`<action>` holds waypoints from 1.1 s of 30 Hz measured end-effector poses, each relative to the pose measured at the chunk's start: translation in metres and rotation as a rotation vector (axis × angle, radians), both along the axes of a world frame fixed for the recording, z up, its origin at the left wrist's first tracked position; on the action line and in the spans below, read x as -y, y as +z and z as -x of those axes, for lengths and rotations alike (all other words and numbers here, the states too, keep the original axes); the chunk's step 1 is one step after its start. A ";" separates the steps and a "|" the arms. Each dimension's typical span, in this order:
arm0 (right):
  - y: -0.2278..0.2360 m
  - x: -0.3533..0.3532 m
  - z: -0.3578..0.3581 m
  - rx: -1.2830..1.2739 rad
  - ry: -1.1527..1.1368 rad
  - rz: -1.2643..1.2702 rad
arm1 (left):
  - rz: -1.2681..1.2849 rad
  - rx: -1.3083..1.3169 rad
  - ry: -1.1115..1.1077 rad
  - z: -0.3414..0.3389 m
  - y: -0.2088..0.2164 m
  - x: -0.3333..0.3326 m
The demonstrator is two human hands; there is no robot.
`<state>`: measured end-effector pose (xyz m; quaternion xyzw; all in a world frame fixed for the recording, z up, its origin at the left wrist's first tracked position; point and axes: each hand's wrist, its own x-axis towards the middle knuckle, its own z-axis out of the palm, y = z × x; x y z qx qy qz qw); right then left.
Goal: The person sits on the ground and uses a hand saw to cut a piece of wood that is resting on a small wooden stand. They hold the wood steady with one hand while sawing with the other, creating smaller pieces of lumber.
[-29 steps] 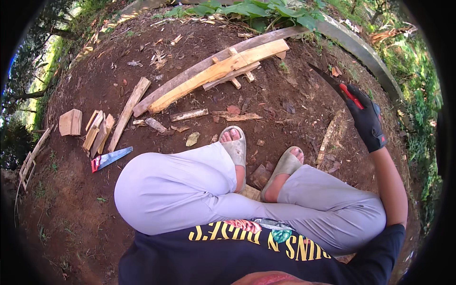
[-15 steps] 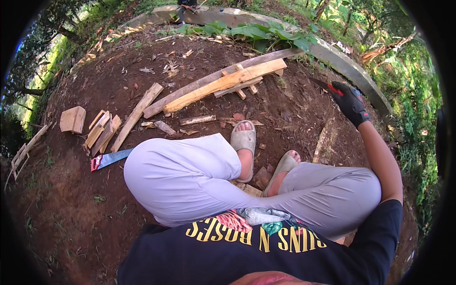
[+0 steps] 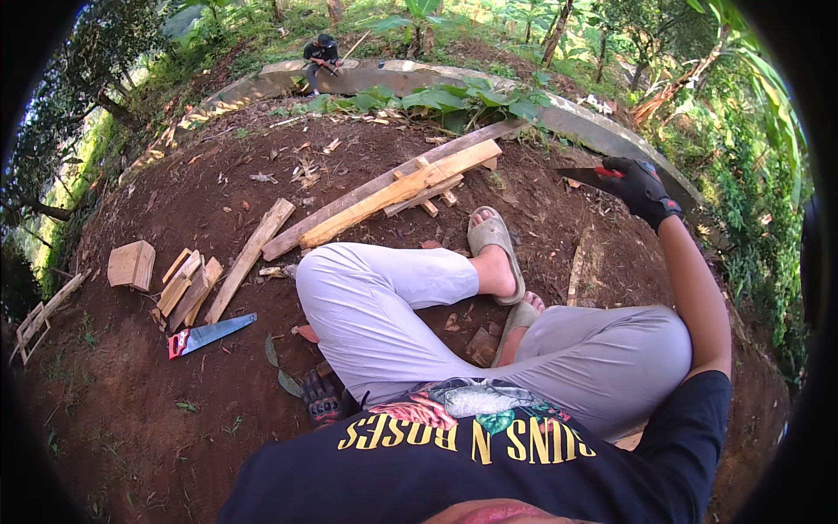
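My right hand, in a black glove with red trim, is raised out at the right with the arm stretched. It is closed round the red handle of a knife, whose dark blade points left above the soil. At the left, a black-gloved hand, seemingly my left hand, is low by my thigh, partly covered by the leg and shirt. Its fingers cannot be made out clearly, nor whether it holds anything. A handsaw with a red and white handle lies on the ground, farther left.
Long timber beams rest on short crosspieces ahead of my feet. A plank, several short wood pieces and a wood block lie at the left. A low concrete wall curves behind; another person sits there.
My left knee has swung right and the left foot has shifted right, uncovering the saw blade and the gloved hand. The view has tilted up. The knife now points more nearly level.
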<state>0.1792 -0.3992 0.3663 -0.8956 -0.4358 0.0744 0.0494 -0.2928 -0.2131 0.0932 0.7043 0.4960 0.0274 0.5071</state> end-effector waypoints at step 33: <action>-0.010 -0.006 -0.013 -0.079 -0.033 -0.205 | 0.223 0.065 -0.043 -0.055 -0.038 0.068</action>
